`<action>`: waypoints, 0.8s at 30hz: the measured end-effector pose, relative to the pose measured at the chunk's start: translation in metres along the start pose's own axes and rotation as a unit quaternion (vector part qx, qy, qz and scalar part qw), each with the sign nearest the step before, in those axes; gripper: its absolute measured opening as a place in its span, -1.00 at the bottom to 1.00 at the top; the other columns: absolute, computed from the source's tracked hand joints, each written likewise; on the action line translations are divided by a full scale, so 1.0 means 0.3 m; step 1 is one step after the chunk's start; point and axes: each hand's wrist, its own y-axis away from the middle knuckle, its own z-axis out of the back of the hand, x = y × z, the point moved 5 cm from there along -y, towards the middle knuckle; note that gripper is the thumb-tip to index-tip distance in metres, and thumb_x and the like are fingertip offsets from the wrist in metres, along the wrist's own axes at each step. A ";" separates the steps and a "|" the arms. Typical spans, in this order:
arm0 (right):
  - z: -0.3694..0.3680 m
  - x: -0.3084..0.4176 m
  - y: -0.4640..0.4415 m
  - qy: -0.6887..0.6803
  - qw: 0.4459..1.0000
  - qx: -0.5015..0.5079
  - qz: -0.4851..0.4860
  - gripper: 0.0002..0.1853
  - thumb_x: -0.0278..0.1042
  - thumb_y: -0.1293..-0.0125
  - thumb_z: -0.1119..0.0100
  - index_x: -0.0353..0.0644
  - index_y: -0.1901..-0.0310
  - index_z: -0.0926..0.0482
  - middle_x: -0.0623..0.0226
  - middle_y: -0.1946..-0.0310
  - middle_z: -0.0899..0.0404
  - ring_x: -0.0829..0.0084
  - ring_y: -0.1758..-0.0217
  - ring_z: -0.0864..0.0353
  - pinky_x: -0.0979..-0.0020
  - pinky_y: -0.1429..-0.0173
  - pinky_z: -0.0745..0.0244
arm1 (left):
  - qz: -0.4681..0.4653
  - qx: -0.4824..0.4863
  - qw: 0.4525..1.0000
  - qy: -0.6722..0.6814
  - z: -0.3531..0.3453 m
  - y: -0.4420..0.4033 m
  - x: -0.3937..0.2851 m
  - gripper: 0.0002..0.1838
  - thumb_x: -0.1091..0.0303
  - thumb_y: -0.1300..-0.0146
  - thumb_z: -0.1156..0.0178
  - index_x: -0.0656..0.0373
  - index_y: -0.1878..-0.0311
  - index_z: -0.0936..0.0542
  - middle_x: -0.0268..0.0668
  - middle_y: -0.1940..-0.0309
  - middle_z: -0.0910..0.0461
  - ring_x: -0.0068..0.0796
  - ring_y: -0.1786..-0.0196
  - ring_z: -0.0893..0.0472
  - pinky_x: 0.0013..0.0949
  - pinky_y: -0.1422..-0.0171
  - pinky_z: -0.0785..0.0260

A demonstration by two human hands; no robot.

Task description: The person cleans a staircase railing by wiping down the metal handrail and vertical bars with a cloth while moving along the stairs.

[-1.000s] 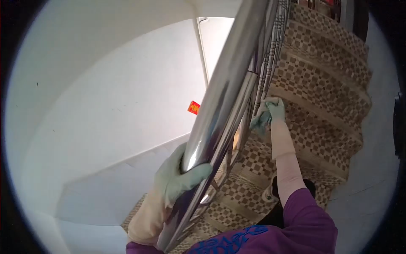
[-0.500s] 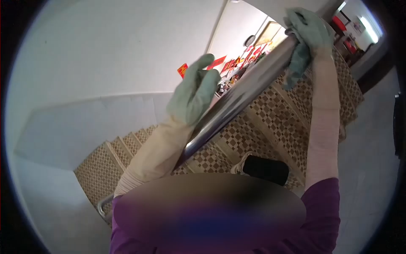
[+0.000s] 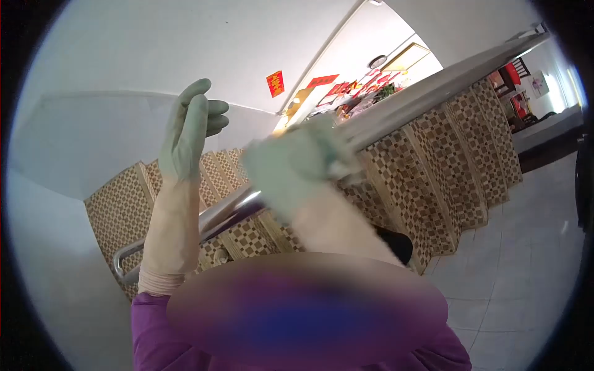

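A pale green rubber glove covers my left hand (image 3: 192,133), which is raised just above and left of the metal handrail (image 3: 433,91). Its fingers are loosely curved and apart, with nothing between them. My right hand (image 3: 288,164), in a matching glove and smeared by motion, lies across the middle of the rail. A greenish cloth (image 3: 343,157) is bunched in its grip against the metal; most of it is hidden by the glove and blur. The rail runs diagonally from the lower left to the upper right.
Brown checkered stairs (image 3: 427,167) descend on both sides of the rail. At lower left the rail ends in a bent tube (image 3: 120,263). White floor tiles (image 3: 495,266) lie at right. Red paper decorations (image 3: 275,83) hang on the wall beyond.
My right hand has come down the rail with the cloth, from the upper right toward the middle. My left hand has moved left, away from the rail. The view has shifted.
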 end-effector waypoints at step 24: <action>-0.007 -0.209 0.176 -0.240 0.824 -0.487 0.163 -0.80 -0.28 -0.43 -0.08 -0.22 0.22 -0.61 0.25 0.36 -0.64 0.17 0.17 -0.66 0.07 -0.39 -0.37 | -0.199 0.148 0.811 -0.530 -0.018 0.365 0.117 0.09 0.04 0.08 -0.57 0.28 -0.48 -0.24 0.00 -0.17 -0.52 -0.02 -0.16 -0.58 -0.11 -0.27 -0.46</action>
